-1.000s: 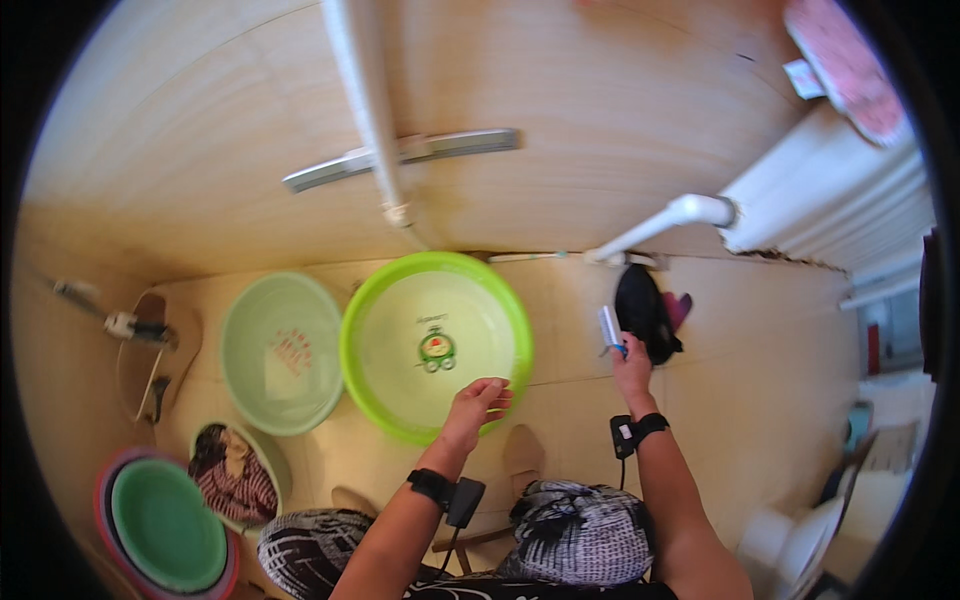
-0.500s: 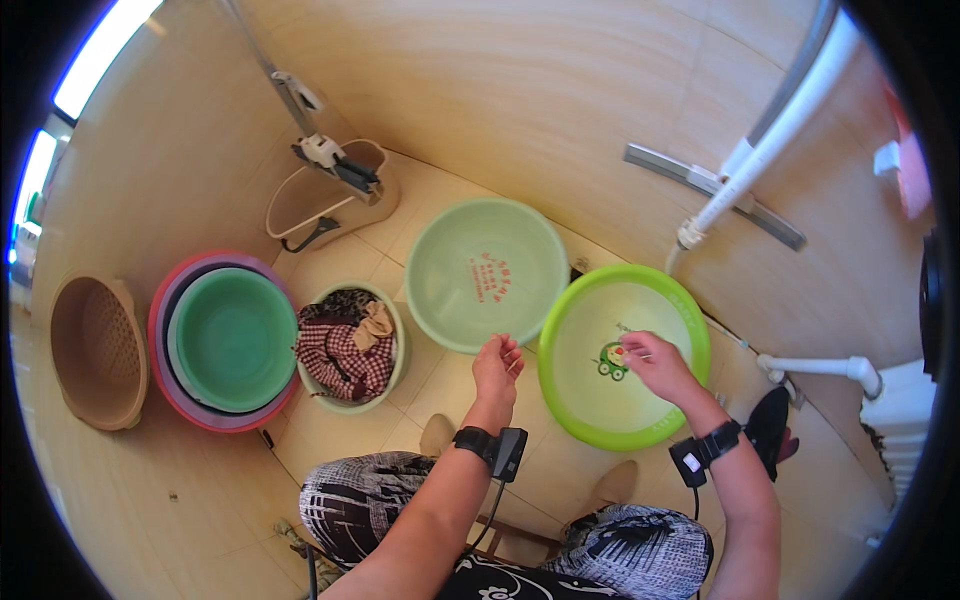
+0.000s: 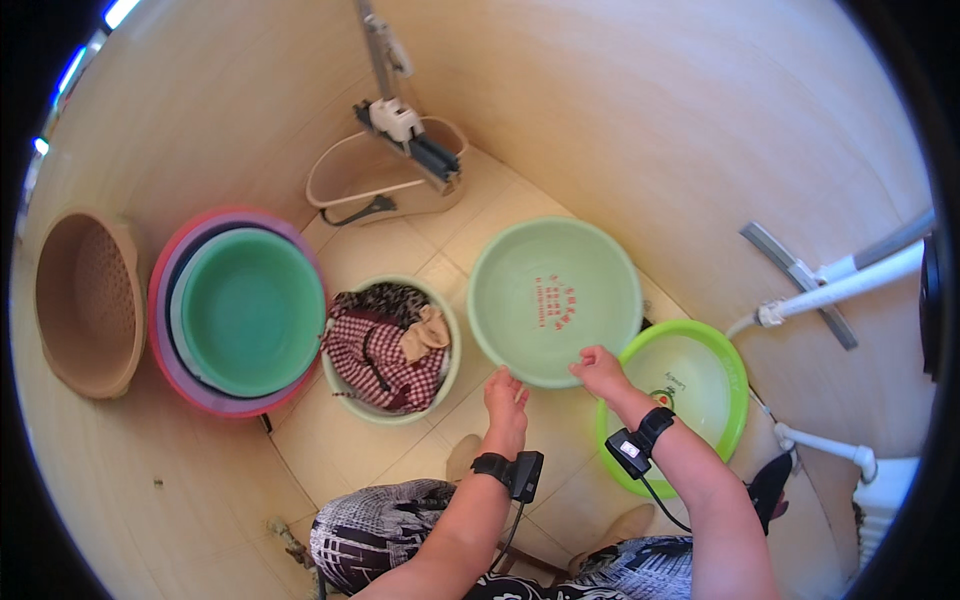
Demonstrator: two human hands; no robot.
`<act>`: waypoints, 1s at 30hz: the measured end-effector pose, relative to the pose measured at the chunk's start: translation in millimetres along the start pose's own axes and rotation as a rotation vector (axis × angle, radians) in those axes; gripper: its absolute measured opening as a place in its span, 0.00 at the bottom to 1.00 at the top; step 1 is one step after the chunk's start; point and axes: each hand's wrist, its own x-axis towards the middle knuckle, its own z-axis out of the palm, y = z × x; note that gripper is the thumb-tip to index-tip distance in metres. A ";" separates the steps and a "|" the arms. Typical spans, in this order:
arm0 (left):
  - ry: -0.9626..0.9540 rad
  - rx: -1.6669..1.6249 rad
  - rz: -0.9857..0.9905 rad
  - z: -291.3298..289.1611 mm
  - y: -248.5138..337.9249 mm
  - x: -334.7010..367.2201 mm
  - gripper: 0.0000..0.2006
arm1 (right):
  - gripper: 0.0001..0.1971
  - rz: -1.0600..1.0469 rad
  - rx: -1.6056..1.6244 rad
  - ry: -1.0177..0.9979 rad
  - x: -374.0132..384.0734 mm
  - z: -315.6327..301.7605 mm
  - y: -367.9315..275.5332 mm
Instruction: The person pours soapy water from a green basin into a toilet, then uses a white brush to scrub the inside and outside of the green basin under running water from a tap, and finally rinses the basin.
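Note:
My left hand [image 3: 507,402] is held up just in front of the near rim of a pale green basin [image 3: 510,345]. Its fingers are loosely bent, slightly apart, and hold nothing visible. My right hand [image 3: 605,375] points left over the near right rim of that basin, fingers half curled and nothing seen in them; whether it touches the rim I cannot tell. Behind my right forearm stands a bright green-rimmed basin [image 3: 738,385] with a cartoon print, partly covered by the arm. Left of my left hand, a light green bucket [image 3: 455,345] holds checked and dark patterned clothes [image 3: 375,350] and a beige cloth.
Nested basins [image 3: 255,310] in green, purple and red stand at the left, next to a brown perforated basket [image 3: 85,300]. A mop [image 3: 410,135] rests in a beige bucket [image 3: 440,195] at the back wall. White pipes [image 3: 835,285] run along the right.
The view has shifted, so basins and clothes bucket appear farther right. My right hand has moved left, from over the bright green-rimmed basin to the pale green basin's rim. My left hand stays near that rim.

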 end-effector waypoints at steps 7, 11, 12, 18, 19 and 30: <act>0.519 -0.569 0.232 -36.3 57.5 0.1 0.18 | 0.14 -0.108 0.198 0.166 33.1 38.8 13.9; 0.504 -0.546 0.250 -46.4 52.1 3.0 0.13 | 0.13 -0.139 0.344 0.117 55.3 42.0 12.8; 0.484 -0.592 0.228 -53.4 51.7 6.1 0.12 | 0.13 -0.129 0.318 0.141 56.0 41.2 7.8; 0.389 -0.667 0.126 -40.5 51.7 0.9 0.11 | 0.14 -0.147 0.321 0.189 73.2 33.3 -14.6; 0.368 -0.680 0.064 -38.1 50.7 0.9 0.11 | 0.13 -0.161 0.317 0.197 72.8 35.8 -19.5; 0.310 -0.601 -0.209 -17.3 58.8 -26.4 0.15 | 0.16 -0.256 -0.440 0.149 -1.5 124.4 -95.4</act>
